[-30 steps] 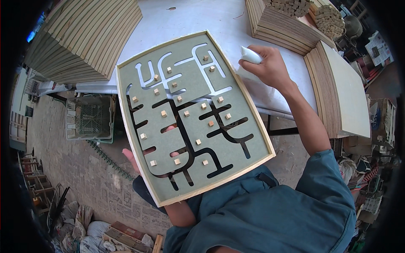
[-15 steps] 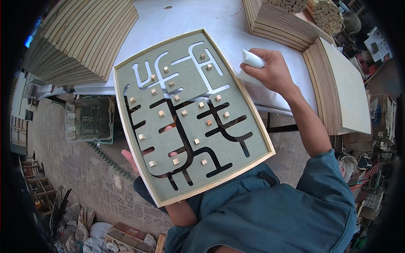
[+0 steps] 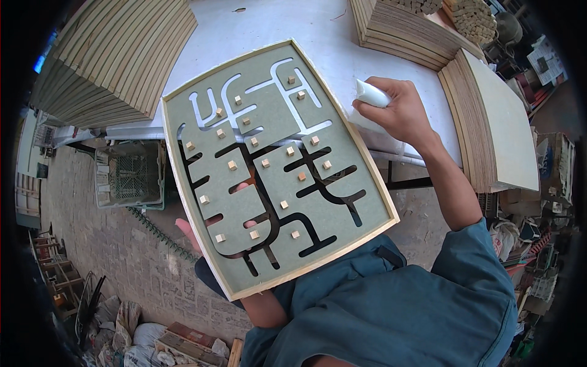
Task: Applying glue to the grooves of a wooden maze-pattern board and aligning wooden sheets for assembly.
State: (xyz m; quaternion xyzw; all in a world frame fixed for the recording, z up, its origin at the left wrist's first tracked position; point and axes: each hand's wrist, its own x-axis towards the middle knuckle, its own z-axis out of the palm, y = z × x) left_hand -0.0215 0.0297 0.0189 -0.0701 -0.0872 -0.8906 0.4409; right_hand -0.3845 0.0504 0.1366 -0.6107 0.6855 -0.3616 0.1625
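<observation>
My left hand holds up a framed grey-green board from underneath. Parts of its fingers show through the slots, and a fingertip sticks out past the left side. The board tilts, with a pale wooden rim all round and curved, branching slots cut through it. Several small wooden cubes stand on its face between the slots. To the right of the board, my right hand is closed around a white tube, its wide end pointing up and left. The tube's other end is hidden, and it is apart from the board.
A white-covered table lies behind the board. Stacked wooden panels stand at its left, with more panels at the right and bundled wooden sticks behind. A plastic crate sits on the brick floor, beside a green coiled hose.
My right hand and the white tube have shifted slightly right and down, the tube tilting a little. The board has barely moved in my left hand.
</observation>
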